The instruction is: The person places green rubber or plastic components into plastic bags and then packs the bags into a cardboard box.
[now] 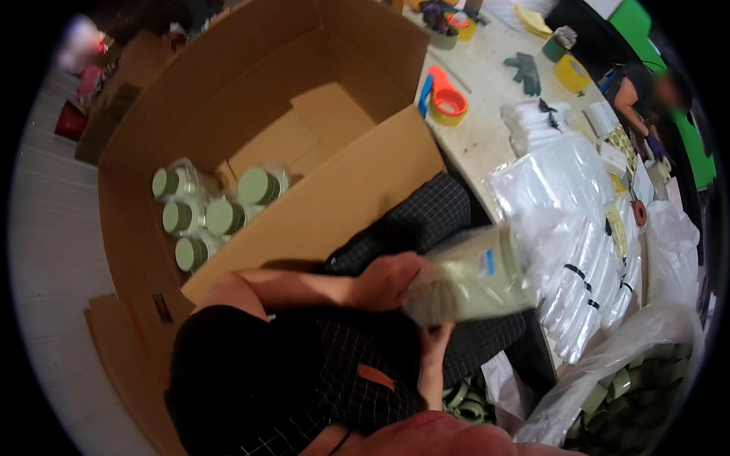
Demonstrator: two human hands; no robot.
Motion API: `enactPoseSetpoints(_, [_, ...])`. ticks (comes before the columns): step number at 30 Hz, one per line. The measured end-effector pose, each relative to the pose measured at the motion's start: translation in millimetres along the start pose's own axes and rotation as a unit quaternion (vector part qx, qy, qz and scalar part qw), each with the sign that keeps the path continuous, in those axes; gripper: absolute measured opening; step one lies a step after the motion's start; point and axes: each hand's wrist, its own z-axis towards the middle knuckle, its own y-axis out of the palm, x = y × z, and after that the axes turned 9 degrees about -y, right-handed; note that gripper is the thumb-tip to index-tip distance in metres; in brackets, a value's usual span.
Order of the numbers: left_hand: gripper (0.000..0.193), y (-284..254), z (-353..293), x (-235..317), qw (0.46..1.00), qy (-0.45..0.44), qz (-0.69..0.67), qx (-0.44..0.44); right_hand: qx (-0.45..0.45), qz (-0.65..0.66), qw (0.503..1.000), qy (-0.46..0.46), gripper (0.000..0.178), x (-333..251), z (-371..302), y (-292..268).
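A pale green container in a clear plastic bag (479,277), with a small blue patch on its side, is held in front of my body. My left hand (389,281) is closed on the bag's left end. Under its lower edge, my right hand (436,338) grips it from below, its fingers partly hidden. To the left stands a large open cardboard box (357,178). Inside it, several clear-wrapped jars with green lids (226,217) are grouped in the left corner.
Past the box, a white table (483,114) carries an orange tape dispenser (447,102), a grey-green glove (525,74) and stacked clear plastic bags (555,182). A plastic-lined bin of green pieces (631,387) sits at lower right. Another person (627,99) works across the table.
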Motion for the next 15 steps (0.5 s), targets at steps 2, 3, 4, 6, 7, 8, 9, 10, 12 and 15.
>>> enactPoseSetpoints(2, [0.053,-8.6,1.8,-1.1,0.999,-0.002,-0.013,0.045,-0.082,0.027,0.996,0.018,0.078,-17.5,26.6,11.0])
enactPoseSetpoints(3, [0.058,-19.6,4.9,-4.0,0.995,0.024,-0.025,0.096,-0.088,0.039,0.995,-0.029,0.08,-39.5,39.0,24.5])
enactPoseSetpoints(4, [0.062,-26.9,-2.8,-20.5,0.945,-0.079,-0.292,0.124,-0.097,0.054,0.991,-0.074,0.082,-67.1,46.0,42.7])
enactPoseSetpoints(6, [0.059,-88.1,-4.9,-29.3,0.974,-0.106,-0.116,0.165,-0.168,0.056,0.978,-0.111,0.087,-126.8,59.2,75.8])
enactPoseSetpoints(7, [0.053,-142.3,5.0,-13.9,0.898,-0.061,0.336,0.277,-0.205,-0.006,0.963,-0.175,0.085,-149.4,66.4,83.9])
enactPoseSetpoints(8, [0.048,-187.4,7.7,-30.3,0.888,-0.067,0.348,0.293,-0.276,0.01,0.939,-0.203,0.082,-172.9,75.8,93.3])
enactPoseSetpoints(9, [0.044,-232.5,7.7,-48.2,0.877,-0.074,0.356,0.313,-0.348,0.022,0.909,-0.229,0.08,-186.9,79.6,103.4])
enactPoseSetpoints(10, [0.044,-269.3,7.7,-63.5,0.88,-0.097,0.32,0.338,-0.382,0.037,0.897,-0.217,0.077,-185.0,79.5,112.0])
enactPoseSetpoints(12, [0.045,-324.6,9.1,-90.1,0.886,-0.179,0.241,0.354,-0.419,0.006,0.88,-0.226,0.068,-176.1,79.8,124.2])
enactPoseSetpoints(15, [0.045,-370.0,8.3,-157.6,0.866,-0.334,0.217,0.301,-0.4,-0.17,0.862,-0.261,0.06,-142.8,72.5,120.9])
